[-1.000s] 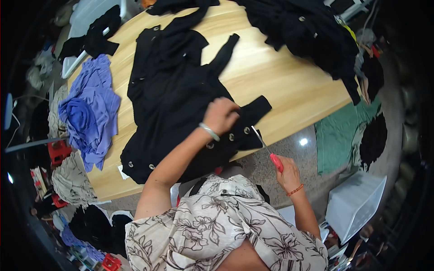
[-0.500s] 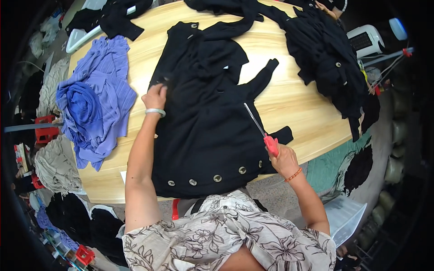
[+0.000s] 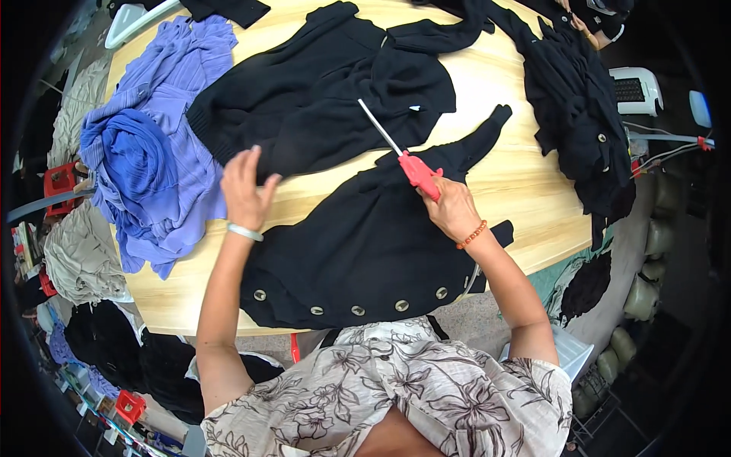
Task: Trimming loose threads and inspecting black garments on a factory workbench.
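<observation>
In my right hand (image 3: 454,211) is a red-handled tool (image 3: 419,174) with a long thin metal rod, angled up and to the left over the black knits. My left hand (image 3: 247,186) is open, fingers apart, near the close edge of a black knit garment (image 3: 304,99) spread across the middle of the table; I cannot tell whether they touch. Nearer to me lies a second black knit garment (image 3: 365,236), with several round buttons along its near edge and a sleeve stretched out to the right. A small white tag (image 3: 414,108) shows on the farther garment.
Blue-purple knits (image 3: 171,145) are heaped on the left of the wooden table (image 3: 190,293). More black garments (image 3: 571,114) lie at the right. Another person's hand (image 3: 585,29) is at the far right, near a white machine (image 3: 636,90). A clear plastic bin (image 3: 567,352) stands below.
The farther black garment has moved away and left, baring a strip of wood between it and the buttoned one. My left hand has opened; my right has moved up and left with the tool.
</observation>
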Action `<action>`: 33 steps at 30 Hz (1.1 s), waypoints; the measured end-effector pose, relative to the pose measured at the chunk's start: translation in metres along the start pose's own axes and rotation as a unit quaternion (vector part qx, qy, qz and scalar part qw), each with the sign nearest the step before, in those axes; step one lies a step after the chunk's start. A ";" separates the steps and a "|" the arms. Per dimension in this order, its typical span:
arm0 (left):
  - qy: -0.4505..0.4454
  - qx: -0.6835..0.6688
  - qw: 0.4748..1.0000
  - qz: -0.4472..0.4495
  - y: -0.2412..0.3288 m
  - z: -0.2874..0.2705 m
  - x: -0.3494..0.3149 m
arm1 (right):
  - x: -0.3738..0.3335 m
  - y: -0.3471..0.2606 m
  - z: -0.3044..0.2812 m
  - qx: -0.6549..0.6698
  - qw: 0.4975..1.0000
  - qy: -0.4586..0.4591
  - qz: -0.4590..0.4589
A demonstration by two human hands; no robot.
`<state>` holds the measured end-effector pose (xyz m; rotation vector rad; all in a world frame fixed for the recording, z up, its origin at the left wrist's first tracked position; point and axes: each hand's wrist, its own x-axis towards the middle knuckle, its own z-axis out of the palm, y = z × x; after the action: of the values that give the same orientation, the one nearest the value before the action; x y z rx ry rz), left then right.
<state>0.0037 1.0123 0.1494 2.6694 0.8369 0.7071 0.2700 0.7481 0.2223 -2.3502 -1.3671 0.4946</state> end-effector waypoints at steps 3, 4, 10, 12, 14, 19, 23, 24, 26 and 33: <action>-0.016 0.016 0.998 -0.062 0.004 0.025 0.005 | 0.020 -0.011 0.003 0.007 0.999 -0.034 0.016; -0.013 0.020 0.995 -0.096 0.002 0.030 0.013 | 0.026 -0.018 -0.002 0.018 0.999 -0.041 0.017; -0.082 -0.252 0.960 0.088 0.034 0.023 0.036 | 0.062 -0.011 -0.021 0.017 0.996 0.000 0.092; -0.170 -0.244 0.943 0.152 0.049 0.013 0.017 | 0.085 -0.011 -0.028 -0.018 0.996 0.010 0.089; -0.221 -0.294 0.918 0.150 0.063 0.008 0.001 | 0.113 -0.019 -0.029 -0.027 0.998 0.024 0.055; -0.272 -0.261 0.913 0.158 0.086 0.009 -0.012 | 0.169 -0.060 0.016 -0.097 0.993 0.029 0.054; -0.124 -0.291 0.947 0.056 0.077 0.016 -0.006 | 0.172 -0.022 0.063 -0.155 0.988 0.007 0.021; -0.050 -0.226 0.972 0.027 0.069 0.020 -0.004 | 0.166 -0.013 0.058 -0.137 0.990 0.005 0.028; -0.020 -0.073 0.996 -0.055 0.057 0.019 -0.002 | 0.147 -0.004 0.037 -0.127 0.987 -0.029 0.098; -0.184 -0.124 0.955 -0.195 0.028 0.030 -0.008 | 0.040 0.033 -0.013 -0.095 0.976 -0.037 0.195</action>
<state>0.0270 0.9821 0.1310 2.2157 1.0429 0.1932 0.3193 0.7663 0.2131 -2.8012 -1.0191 0.5872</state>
